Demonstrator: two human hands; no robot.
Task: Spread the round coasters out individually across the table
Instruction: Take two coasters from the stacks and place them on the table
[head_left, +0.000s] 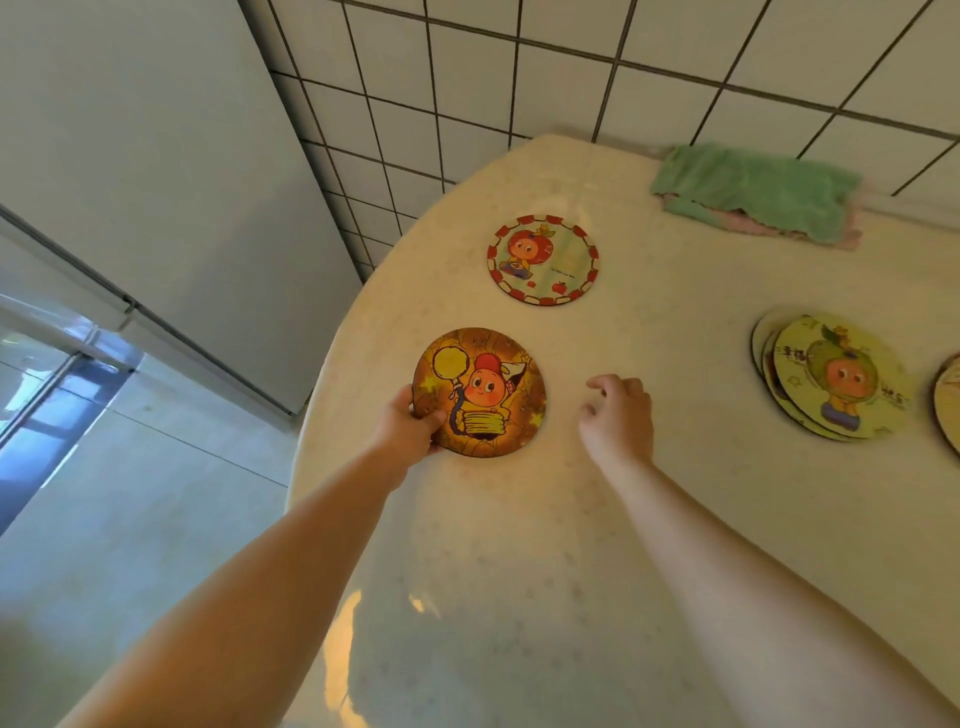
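Observation:
My left hand grips the near-left rim of an orange-yellow round coaster with a cartoon figure, low over the cream table near its left edge. Whether the coaster rests flat on the table I cannot tell. My right hand hovers just right of it, fingers loosely curled and holding nothing. A red-rimmed coaster lies alone farther back. At the right, a fanned stack of coasters has a green-yellow one on top. One more coaster is cut off by the right frame edge.
A green cloth on a pink one lies at the table's back against the white tiled wall. A grey fridge stands left of the table, with tiled floor below.

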